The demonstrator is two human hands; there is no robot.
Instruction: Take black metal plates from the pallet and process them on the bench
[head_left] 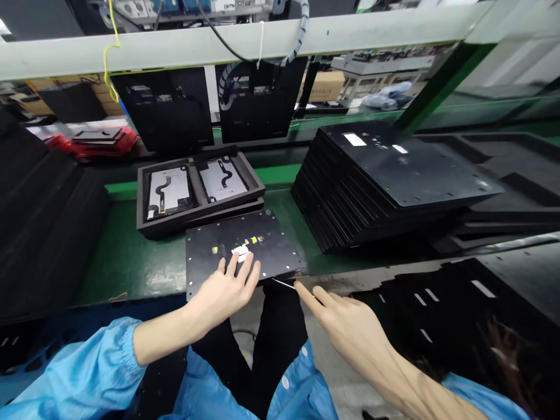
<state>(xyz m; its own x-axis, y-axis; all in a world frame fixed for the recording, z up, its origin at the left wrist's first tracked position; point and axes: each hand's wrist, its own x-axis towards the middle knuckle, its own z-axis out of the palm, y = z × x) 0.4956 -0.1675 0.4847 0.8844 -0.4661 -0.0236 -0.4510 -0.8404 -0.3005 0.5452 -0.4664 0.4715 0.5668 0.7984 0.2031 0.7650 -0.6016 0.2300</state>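
A black metal plate [271, 248] lies flat on the green bench in front of me, with small yellow and white parts near its middle. My left hand [225, 289] rests on its near edge, fingertips pressing a small white label [240, 253]. My right hand [345, 318] hovers just off the plate's near right corner, pinching thin metal tweezers [284, 284] whose tip points toward that corner.
A black foam tray [199, 189] holding two grey panels sits behind the plate. A tall stack of black plates [394, 175] stands at the right. Dark foam sheets [39, 221] pile up at the left. More black plates [441, 297] lie at the near right.
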